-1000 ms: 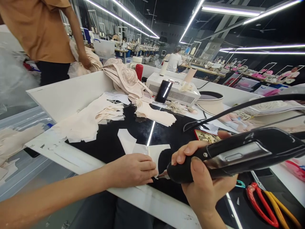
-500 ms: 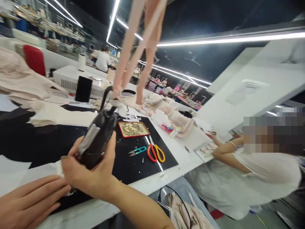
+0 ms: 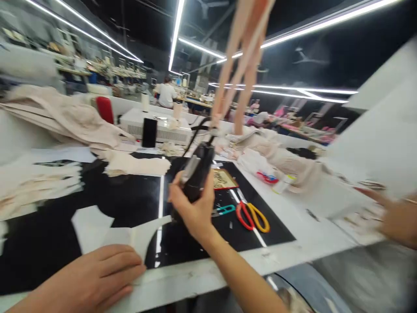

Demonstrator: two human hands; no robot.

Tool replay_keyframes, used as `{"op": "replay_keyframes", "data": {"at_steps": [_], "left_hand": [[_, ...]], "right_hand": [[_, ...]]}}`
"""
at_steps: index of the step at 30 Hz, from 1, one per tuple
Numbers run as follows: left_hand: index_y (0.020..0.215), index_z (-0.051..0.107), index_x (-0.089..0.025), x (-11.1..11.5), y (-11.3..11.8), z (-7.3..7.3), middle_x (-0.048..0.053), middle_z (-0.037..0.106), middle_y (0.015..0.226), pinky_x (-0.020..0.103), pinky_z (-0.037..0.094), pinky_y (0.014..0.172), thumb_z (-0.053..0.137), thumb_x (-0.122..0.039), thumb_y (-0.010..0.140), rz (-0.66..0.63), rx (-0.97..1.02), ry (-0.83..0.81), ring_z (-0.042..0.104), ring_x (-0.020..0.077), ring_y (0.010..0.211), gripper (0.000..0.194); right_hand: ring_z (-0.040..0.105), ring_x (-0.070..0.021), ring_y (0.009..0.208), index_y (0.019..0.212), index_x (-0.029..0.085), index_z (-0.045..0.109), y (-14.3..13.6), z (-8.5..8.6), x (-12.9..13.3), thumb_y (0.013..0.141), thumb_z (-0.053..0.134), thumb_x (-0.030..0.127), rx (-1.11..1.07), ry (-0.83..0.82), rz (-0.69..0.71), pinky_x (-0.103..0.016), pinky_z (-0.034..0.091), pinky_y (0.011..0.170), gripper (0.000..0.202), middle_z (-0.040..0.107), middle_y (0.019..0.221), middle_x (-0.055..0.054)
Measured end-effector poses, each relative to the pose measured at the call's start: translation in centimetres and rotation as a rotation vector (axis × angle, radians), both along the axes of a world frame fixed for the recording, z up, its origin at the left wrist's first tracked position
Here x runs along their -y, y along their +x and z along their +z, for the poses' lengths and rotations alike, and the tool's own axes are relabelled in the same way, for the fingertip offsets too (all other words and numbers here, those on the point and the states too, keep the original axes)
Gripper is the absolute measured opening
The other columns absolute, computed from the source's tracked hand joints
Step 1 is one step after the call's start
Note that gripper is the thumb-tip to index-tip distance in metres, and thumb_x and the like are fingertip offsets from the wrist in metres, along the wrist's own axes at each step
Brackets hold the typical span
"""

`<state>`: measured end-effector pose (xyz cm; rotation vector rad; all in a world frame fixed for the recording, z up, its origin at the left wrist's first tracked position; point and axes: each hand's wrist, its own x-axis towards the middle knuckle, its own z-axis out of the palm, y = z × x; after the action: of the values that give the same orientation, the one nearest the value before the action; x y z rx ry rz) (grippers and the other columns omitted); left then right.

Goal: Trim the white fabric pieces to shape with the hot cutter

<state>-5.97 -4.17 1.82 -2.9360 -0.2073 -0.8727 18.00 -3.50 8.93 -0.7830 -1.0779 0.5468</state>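
Note:
My right hand point(image 3: 195, 217) is wrapped round a black hand-held electric tool point(image 3: 197, 167) with a cord at its top. Pinkish fabric strips point(image 3: 249, 74) are tied to the tool's upper end and run upward. The tool stands tilted over the black mat point(image 3: 130, 200); its lower end is hidden behind my hand. My left hand point(image 3: 100, 269) lies flat, fingers stretched out, at the near edge of a white flat piece point(image 3: 93, 224). A narrow end of white material reaches toward the tool's lower end. I cannot tell whether they touch.
Right of the tool lie scissors point(image 3: 252, 217) with red and yellow handles, teal thread snips point(image 3: 224, 210) and a red-rimmed tray point(image 3: 234, 187). Cream fabric pieces point(image 3: 138, 166) and a dark phone-like slab point(image 3: 149, 132) are behind. A co-worker's hand point(image 3: 397, 217) is at far right.
My view has swung left and levelled. My right hand and the tool have moved away from my left hand, leaving a gap. More of the white flat piece shows.

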Motion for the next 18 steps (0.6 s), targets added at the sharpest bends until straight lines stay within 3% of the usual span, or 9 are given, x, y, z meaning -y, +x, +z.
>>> {"op": "replay_keyframes", "data": {"at_steps": [2, 5, 13, 18], "left_hand": [[0.123, 0.075, -0.026, 0.3, 0.8, 2.0, -0.004, 0.079, 0.112, 0.015, 0.052, 0.109, 0.048, -0.028, 0.116, 0.050, -0.074, -0.022, 0.072, 0.0091, 0.103, 0.028], [0.121, 0.072, -0.019, -0.2, 1.9, 3.0, 0.003, 0.077, 0.109, 0.025, 0.060, 0.099, 0.043, -0.023, 0.116, 0.101, -0.050, -0.060, 0.073, 0.0149, 0.102, 0.030], [0.122, 0.068, -0.015, -2.9, 5.5, 1.3, 0.005, 0.073, 0.108, 0.037, 0.063, 0.091, 0.056, -0.014, 0.108, 0.139, -0.067, -0.039, 0.072, 0.0211, 0.098, 0.018], [0.125, 0.067, -0.015, -3.9, 6.8, 0.4, 0.004, 0.071, 0.109, 0.036, 0.062, 0.091, 0.070, -0.022, 0.103, 0.165, -0.131, 0.027, 0.071, 0.0210, 0.096, 0.023]], "right_hand": [[0.061, -0.0099, 0.057, 0.106, 0.027, 0.053, 1.0, -0.1, -0.6, 0.079, 0.084, 0.022, 0.030, 0.032, -0.061, -0.023, 0.055, 0.055, 0.042, 0.066, 0.080, 0.007], [0.062, -0.0102, 0.056, 0.105, 0.027, 0.054, 2.1, -0.5, -1.5, 0.084, 0.081, 0.020, 0.016, 0.075, -0.048, -0.024, 0.057, 0.054, 0.035, 0.067, 0.080, 0.007], [0.063, -0.0096, 0.058, 0.101, 0.028, 0.053, 2.5, -0.9, -2.2, 0.087, 0.078, 0.016, -0.027, 0.117, 0.049, -0.024, 0.058, 0.051, 0.032, 0.067, 0.085, 0.007], [0.061, -0.0092, 0.057, 0.102, 0.029, 0.052, 2.0, -0.8, -2.4, 0.086, 0.078, 0.015, -0.046, 0.129, 0.109, -0.022, 0.056, 0.049, 0.033, 0.066, 0.083, 0.008]]}}
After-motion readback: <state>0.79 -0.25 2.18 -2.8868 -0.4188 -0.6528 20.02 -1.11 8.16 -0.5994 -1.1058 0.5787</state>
